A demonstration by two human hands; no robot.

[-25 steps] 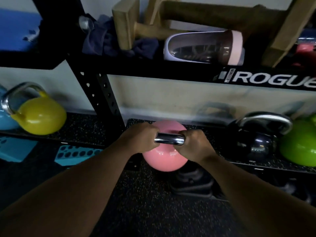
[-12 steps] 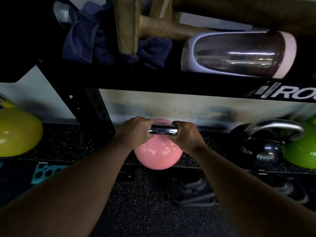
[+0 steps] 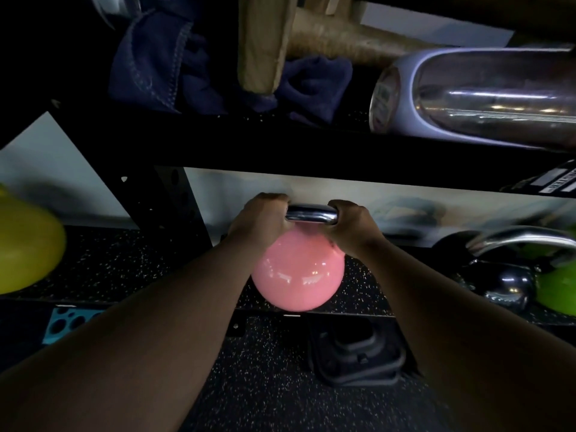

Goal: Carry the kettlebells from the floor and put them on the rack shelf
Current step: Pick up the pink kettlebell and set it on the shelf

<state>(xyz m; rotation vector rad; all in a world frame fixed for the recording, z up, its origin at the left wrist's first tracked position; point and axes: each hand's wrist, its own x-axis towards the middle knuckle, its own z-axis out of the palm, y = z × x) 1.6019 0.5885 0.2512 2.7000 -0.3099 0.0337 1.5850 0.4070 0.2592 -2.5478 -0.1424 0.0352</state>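
Kettlebell weight is our concern; the pink kettlebell (image 3: 297, 275) hangs at the front edge of the lower rack shelf (image 3: 361, 282), whether touching it we cannot tell; we judge it dense, rigid and glossy, best taken by its chrome handle (image 3: 311, 214); our left hand (image 3: 261, 222) and right hand (image 3: 355, 226) are both closed around that handle; a black kettlebell (image 3: 505, 282) sits toward the shelf's right end.

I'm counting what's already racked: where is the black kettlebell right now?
In the head view, the black kettlebell sits on the lower rack shelf at right, between the held pink kettlebell and the green kettlebell.
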